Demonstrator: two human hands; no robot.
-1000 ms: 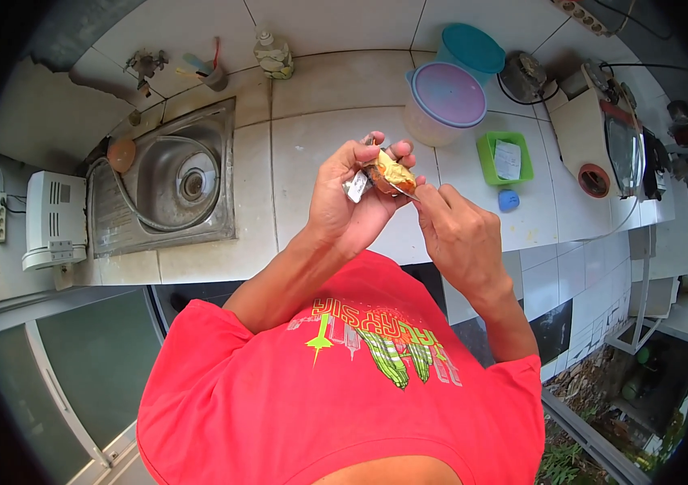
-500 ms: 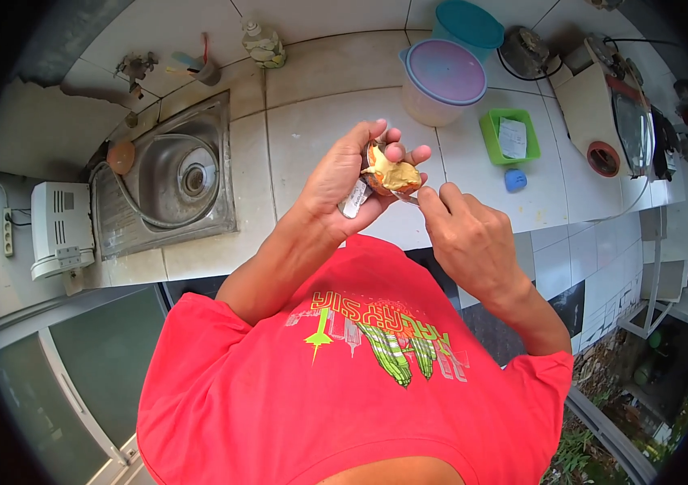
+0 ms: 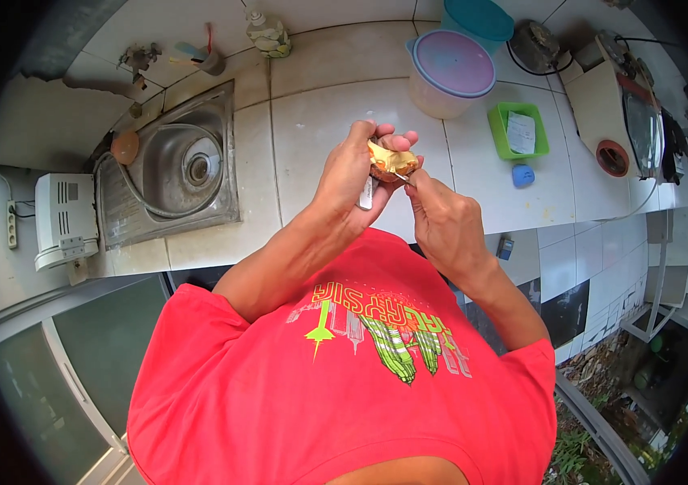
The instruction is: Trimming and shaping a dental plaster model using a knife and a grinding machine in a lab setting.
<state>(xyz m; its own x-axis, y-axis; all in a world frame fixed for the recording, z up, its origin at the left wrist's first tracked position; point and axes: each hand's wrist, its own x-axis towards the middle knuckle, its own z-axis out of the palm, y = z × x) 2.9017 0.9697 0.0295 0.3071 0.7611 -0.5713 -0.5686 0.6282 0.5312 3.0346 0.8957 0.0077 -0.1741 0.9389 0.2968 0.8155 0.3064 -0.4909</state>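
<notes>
Head view: left hand (image 3: 352,182) grip cups a yellow fruit (image 3: 391,159); right hand (image 3: 441,222) pinches a small tool (image 3: 403,177) against it.

left hand (image 3: 352,182) fingers curled, right hand (image 3: 441,222) pinching beside it

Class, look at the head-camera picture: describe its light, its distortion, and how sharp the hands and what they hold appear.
Head view: soft, even daylight, no hard shadows on the counter; tile lines and the sink edges bow toward a black round rim, a fisheye effect; the left hand and right hand are fairly sharp, but the small yellow-brown piece between them is too small to make out in detail.
</notes>
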